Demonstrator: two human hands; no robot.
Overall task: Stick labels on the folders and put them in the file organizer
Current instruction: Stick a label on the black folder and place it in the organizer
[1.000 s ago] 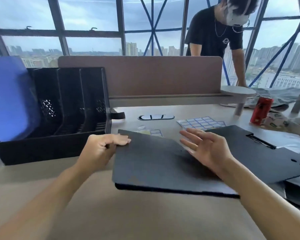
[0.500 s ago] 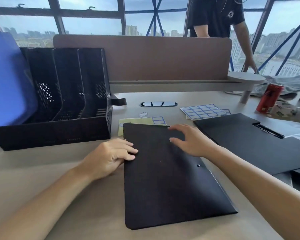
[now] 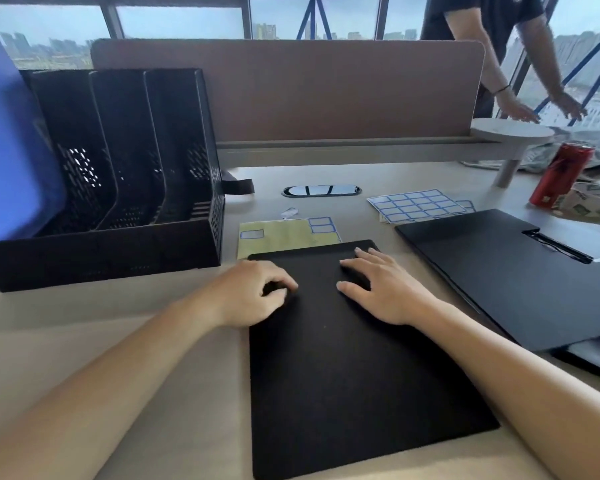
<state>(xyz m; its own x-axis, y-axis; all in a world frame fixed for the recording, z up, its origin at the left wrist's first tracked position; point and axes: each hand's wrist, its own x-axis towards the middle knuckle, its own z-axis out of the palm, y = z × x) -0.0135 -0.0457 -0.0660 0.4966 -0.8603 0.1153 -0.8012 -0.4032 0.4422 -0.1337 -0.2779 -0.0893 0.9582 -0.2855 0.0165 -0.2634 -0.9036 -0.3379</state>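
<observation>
Black folder (image 3: pixel 354 358) lies flat on the counter (image 3: pixel 153 341) just right of the file organizer (image 3: pixel 118 168), showing no label. The right hand (image 3: pixel 385 289) presses it with flat fingers; the left hand (image 3: pixel 257 292) curls at its organizer-side edge, grip unclear. Only a blue folder (image 3: pixel 14 140) stands in the organizer's leftmost slot, so most of the work likely remains.

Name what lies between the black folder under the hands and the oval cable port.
Head view: a yellow label sheet, mostly peeled, at the far edge of the folder, and a small clear scrap.
</observation>
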